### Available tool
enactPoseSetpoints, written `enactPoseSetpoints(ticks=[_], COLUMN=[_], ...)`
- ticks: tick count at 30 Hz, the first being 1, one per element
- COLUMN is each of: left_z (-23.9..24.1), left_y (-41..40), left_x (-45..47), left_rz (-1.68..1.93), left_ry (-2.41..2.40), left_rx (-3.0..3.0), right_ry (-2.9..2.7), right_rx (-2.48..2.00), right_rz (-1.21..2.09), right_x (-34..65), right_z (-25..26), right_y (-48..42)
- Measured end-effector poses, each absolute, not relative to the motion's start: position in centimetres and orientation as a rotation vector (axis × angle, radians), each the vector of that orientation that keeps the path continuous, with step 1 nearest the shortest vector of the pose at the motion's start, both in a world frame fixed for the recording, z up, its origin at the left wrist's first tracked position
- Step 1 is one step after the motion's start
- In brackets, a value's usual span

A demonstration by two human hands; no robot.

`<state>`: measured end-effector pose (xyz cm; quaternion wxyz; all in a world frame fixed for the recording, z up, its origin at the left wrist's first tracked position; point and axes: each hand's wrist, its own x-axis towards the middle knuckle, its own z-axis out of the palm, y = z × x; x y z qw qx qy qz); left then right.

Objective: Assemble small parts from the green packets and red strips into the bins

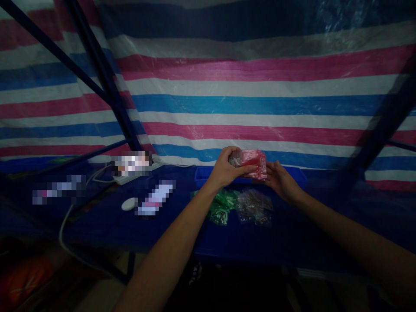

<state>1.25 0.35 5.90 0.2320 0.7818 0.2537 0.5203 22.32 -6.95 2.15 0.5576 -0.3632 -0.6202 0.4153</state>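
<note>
My left hand (226,168) is closed around a bundle of red plastic packets (255,162), thumb across the front and fingers behind. A greyish, see-through part of the bundle shows near the palm. At the bundle's right edge is my right hand (284,182), its fingers apart and the fingertips at or against the edge; the thumb stays off the packets. Below the hands, green plastic packets (222,206) lie on the dark blue table (182,225). Right beside them is a pile of clear packets (255,207) with brownish contents. Behind the hands sits a shallow blue tray (201,174), partly hidden.
Left on the table are a white oval object (129,204), a blurred-out phone-like item (156,198) and a white power strip (121,178) with cables. Dark metal posts (120,108) and a striped tarp (260,104) enclose the table. Something orange (26,277) shows lower left.
</note>
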Motion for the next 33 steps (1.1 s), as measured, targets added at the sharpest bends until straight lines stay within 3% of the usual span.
enactPoseSetpoints(ticks=[3, 6, 21, 33], left_z=[4.4, 3.5, 3.4, 3.6], left_y=[0.2, -0.1, -3.2, -2.7], left_x=[2.5, 2.9, 3.9, 3.8], left_rz=[1.383, 1.378, 1.377, 1.328], left_ry=[0.624, 0.583, 0.589, 0.47], left_rx=[2.243, 2.326, 2.46, 2.386], right_ry=[-1.28, -1.202, -1.231, -1.226], right_rx=[-0.711, -0.688, -0.862, -0.898], right_rz=[1.285, 1.347, 1.041, 1.031], right_x=[21.3, 21.1, 21.2, 21.5], right_z=[2.0, 1.3, 0.1, 0.8], right_y=[-7.5, -7.8, -6.9, -7.3])
